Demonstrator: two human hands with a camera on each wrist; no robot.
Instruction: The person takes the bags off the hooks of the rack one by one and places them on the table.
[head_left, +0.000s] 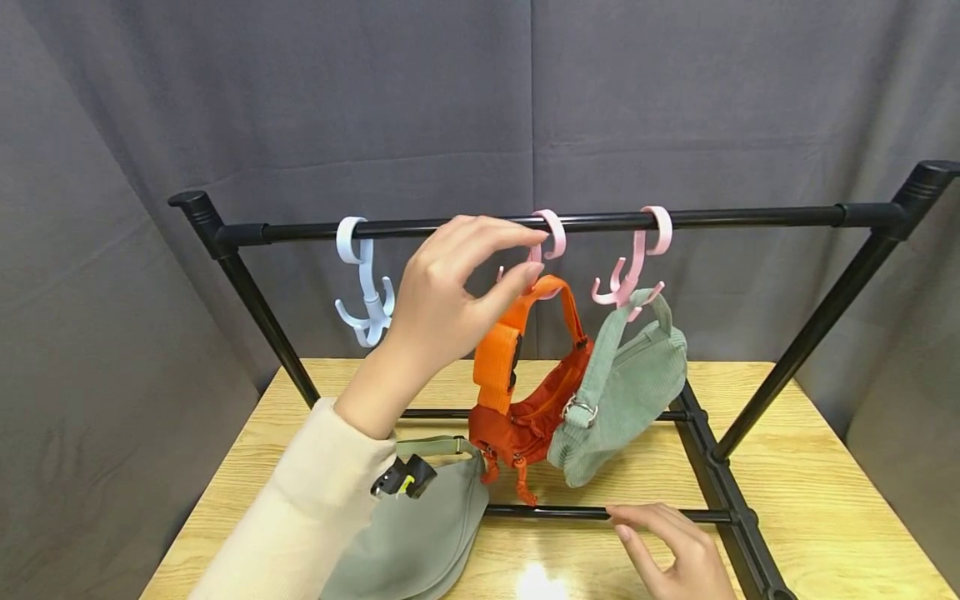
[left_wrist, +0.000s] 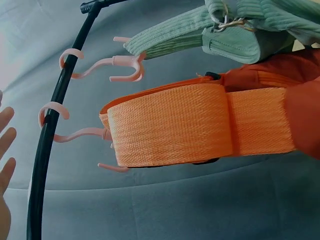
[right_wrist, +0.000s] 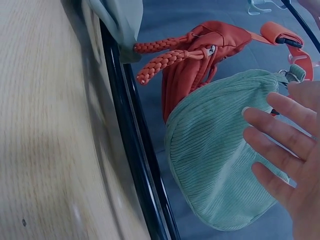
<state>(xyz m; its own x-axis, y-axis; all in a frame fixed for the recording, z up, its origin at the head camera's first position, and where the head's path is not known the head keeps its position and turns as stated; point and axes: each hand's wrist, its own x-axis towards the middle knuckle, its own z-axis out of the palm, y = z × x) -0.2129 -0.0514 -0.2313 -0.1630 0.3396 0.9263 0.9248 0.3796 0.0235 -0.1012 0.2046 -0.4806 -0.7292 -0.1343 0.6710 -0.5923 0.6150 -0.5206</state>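
Step judged: hanging-up. Orange-red waist bag (head_left: pixel 504 433) hangs by strap (head_left: pixel 495 371) from middle pink hook (head_left: pixel 557 233); left hand (head_left: pixel 453 287) beside it, released. Right hand (head_left: pixel 678 554) loose, grasping nothing. Next move likely calls for lifting grey-green bag (head_left: pixel 423 533) off wood-grain desk (head_left: pixel 810 483) toward pale blue hook (head_left: pixel 367 279). Black rack (head_left: pixel 765 218) on desk; grey curtain (head_left: pixel 675 100) behind.

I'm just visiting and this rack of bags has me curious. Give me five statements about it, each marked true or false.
1. The orange bag hangs from the middle hook. True.
2. The pale blue hook is on the black bar. True.
3. The green corduroy bag hangs from the pale blue hook. False: it hangs from the rightmost pink hook.
4. The left hand is gripping the orange strap. False: its fingers are apart from the strap.
5. The right hand holds nothing. True.
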